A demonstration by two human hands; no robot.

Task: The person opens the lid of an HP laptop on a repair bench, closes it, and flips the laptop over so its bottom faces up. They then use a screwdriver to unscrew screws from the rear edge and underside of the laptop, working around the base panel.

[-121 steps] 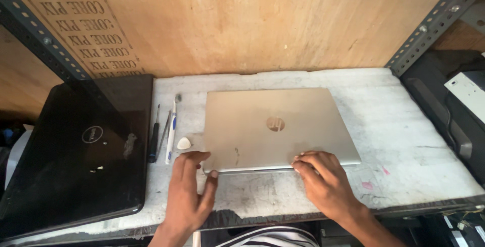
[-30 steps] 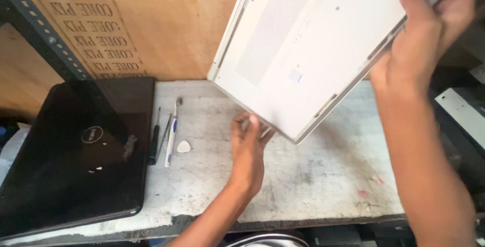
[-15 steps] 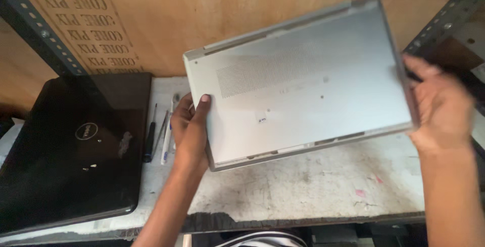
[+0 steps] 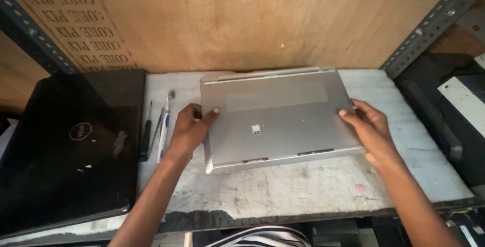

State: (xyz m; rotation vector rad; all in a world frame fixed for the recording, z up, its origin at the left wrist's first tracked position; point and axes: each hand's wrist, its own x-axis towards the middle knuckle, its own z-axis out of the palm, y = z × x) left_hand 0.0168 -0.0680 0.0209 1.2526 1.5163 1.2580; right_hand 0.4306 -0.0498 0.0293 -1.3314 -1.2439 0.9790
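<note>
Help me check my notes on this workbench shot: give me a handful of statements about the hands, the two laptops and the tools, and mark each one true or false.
1. The silver laptop lies with its underside up. True.
2. The left hand holds a screwdriver. False: it grips the silver laptop's left edge; the black-handled screwdriver lies untouched on the bench.
3. The right hand rests on the silver laptop's right edge. True.
4. The black laptop is open. False: it is closed, lying left of the tools.
5. The blue-and-white tool lies between the black laptop and the silver one. True.
6. The silver laptop is stacked on the black one. False: it lies apart, on the white benchtop.
</note>
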